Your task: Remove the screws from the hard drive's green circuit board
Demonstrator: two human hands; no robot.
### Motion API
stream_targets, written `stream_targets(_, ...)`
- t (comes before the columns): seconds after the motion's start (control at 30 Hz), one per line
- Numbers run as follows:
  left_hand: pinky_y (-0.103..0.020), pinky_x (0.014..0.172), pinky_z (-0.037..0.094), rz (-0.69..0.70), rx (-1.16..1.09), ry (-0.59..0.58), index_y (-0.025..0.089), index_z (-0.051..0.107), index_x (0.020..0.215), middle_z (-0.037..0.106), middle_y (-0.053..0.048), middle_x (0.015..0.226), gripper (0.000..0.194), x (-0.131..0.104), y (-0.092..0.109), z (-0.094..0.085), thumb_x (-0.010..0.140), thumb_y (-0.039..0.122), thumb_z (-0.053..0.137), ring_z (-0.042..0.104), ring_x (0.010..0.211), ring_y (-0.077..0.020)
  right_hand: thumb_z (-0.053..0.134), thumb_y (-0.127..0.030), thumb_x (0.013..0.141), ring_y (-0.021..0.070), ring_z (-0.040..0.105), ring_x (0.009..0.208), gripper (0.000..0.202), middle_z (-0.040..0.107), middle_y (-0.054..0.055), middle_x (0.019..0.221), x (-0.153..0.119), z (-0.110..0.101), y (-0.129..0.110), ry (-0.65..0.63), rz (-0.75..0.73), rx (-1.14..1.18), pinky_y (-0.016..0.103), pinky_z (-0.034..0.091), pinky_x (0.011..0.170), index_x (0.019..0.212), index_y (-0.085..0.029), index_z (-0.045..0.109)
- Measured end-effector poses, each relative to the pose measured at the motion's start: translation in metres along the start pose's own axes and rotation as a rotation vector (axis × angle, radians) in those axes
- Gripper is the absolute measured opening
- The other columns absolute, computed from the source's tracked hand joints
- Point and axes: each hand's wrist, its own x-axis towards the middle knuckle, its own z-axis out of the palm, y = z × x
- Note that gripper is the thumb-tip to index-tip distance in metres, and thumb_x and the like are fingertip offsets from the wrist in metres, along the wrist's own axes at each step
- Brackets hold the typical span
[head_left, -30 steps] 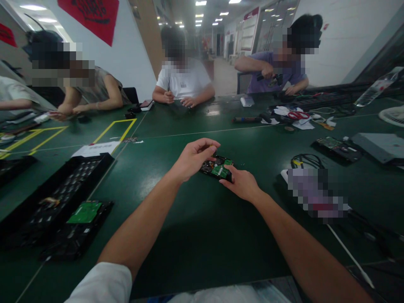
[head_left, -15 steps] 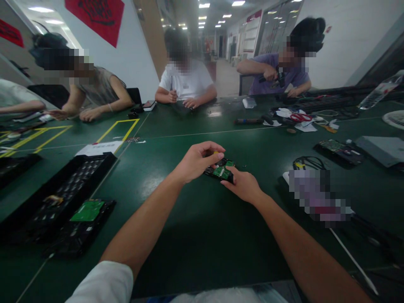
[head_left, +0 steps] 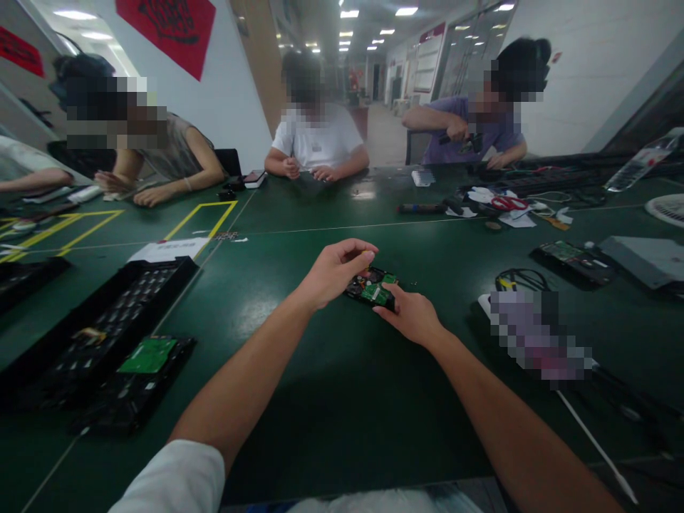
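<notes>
In the head view, a small dark device with green circuit boards (head_left: 377, 293) lies on the green table in front of me. My right hand (head_left: 412, 313) grips its near right edge, thumb at the side and fingers over the board. Just above the device's left part, my left hand (head_left: 342, 274) is closed in a pinch, thumb against fingertips. A little yellow shows at those fingertips, but the thing they hold is too small and covered to name. Tiny bits (head_left: 414, 284) lie on the table just right of the device.
At left stand a long black tray (head_left: 176, 274) and a black unit with a green board (head_left: 149, 355). To the right are a blurred-out phone-like object (head_left: 534, 335) with a cable, another circuit-board unit (head_left: 569, 260) and a grey box (head_left: 646, 256). Several people sit across the table.
My left hand's fingertips have shifted slightly, showing more of the device's left part. My right hand keeps its grip. The view has moved a little.
</notes>
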Motion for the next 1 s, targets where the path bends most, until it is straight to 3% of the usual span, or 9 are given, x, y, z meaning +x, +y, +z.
stream_targets(0.27, -0.028, 0.072, 0.061, 0.061, 0.065, 0.016, 0.017, 0.073, 0.114, 0.070, -0.006, 0.104, 0.034, 0.003, -0.004, -0.001, 0.095, 0.046, 0.070, 0.065, 0.088, -0.0163, 0.051, -0.061, 0.103, 0.0261, 0.075, 0.087, 0.062, 0.080, 0.007, 0.101, 0.004, 0.004, 0.001, 0.022, -0.003, -0.018, 0.034, 0.048, 0.070, 0.154, -0.025, 0.050)
stream_targets(0.47, -0.028, 0.067, 0.061, 0.112, 0.168, 0.119, 0.018, 0.064, 0.111, 0.071, -0.006, 0.101, 0.029, 0.005, -0.011, -0.003, 0.096, 0.042, 0.070, 0.068, 0.089, -0.0184, 0.053, -0.059, 0.103, 0.0259, 0.075, 0.085, 0.063, 0.079, 0.007, 0.099, 0.004, 0.001, -0.001, 0.003, 0.003, 0.000, 0.033, 0.047, 0.069, 0.155, -0.024, 0.048)
stream_targets(0.67, -0.030, 0.079, 0.056, 0.218, 0.401, 0.135, 0.020, 0.068, 0.106, 0.072, -0.005, 0.103, 0.018, 0.002, -0.003, -0.003, 0.100, 0.036, 0.064, 0.068, 0.096, -0.0187, 0.061, -0.057, 0.099, 0.0246, 0.072, 0.081, 0.089, 0.076, 0.005, 0.088, 0.003, -0.020, -0.003, -0.002, -0.028, 0.186, 0.033, 0.047, 0.070, 0.167, -0.015, 0.022)
stream_targets(0.8, -0.030, 0.082, 0.054, 0.254, 0.456, 0.159, 0.020, 0.070, 0.104, 0.073, -0.005, 0.103, 0.016, 0.001, -0.001, -0.001, 0.100, 0.033, 0.063, 0.068, 0.097, -0.0186, 0.061, -0.052, 0.101, 0.0203, 0.068, 0.081, 0.060, 0.074, 0.008, 0.103, 0.016, -0.047, -0.011, 0.110, -0.126, 0.239, 0.033, 0.047, 0.074, 0.150, -0.019, 0.053)
stream_targets(1.0, -0.032, 0.084, 0.054, 0.220, 0.377, 0.178, 0.019, 0.069, 0.106, 0.073, -0.005, 0.102, 0.018, 0.002, -0.004, 0.004, 0.099, 0.035, 0.065, 0.068, 0.092, -0.0182, 0.074, -0.031, 0.091, 0.0165, 0.067, 0.082, 0.052, 0.068, 0.012, 0.130, 0.040, -0.091, -0.041, 0.221, -0.385, 0.382, 0.034, 0.050, 0.082, 0.140, -0.018, 0.060)
